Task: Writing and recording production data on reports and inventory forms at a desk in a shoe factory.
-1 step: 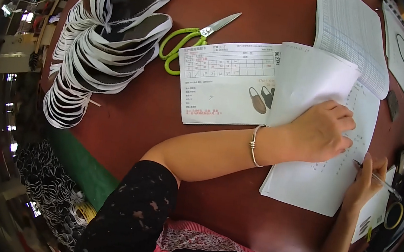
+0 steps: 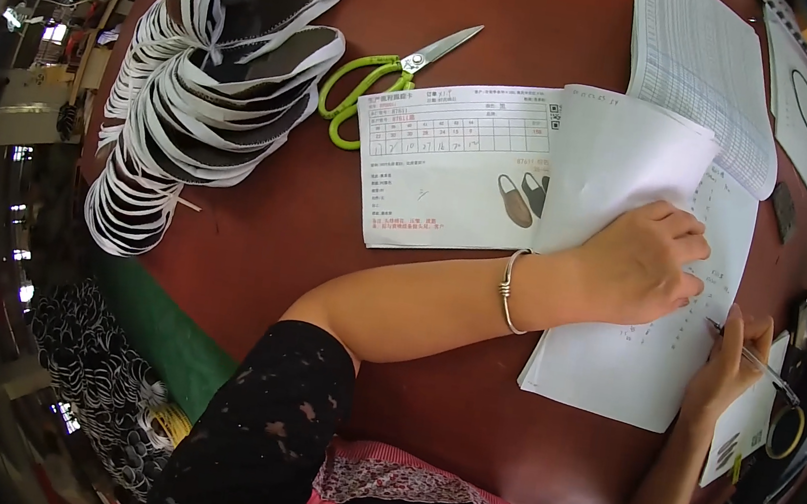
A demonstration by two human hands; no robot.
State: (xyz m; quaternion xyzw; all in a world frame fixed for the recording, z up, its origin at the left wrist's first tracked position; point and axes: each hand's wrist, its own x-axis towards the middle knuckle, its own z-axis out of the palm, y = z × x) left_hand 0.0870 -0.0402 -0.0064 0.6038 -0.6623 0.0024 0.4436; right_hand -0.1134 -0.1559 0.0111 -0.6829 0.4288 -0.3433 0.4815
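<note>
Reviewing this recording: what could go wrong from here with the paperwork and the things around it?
The curled white sheet might flop over the handwritten page if the left hand lifts.

That hand rests close to the writing, so sliding it could smudge fresh ink.

The scissors lie bare-bladed near the printed card; a careless reach might nick fingers.

pen (image 2: 773,377), one: angled a touch steeper across the view, rear end slightly lower than before. my right hand (image 2: 728,371), one: forearm (image 2: 670,476) behind it shifted slightly left.
</note>
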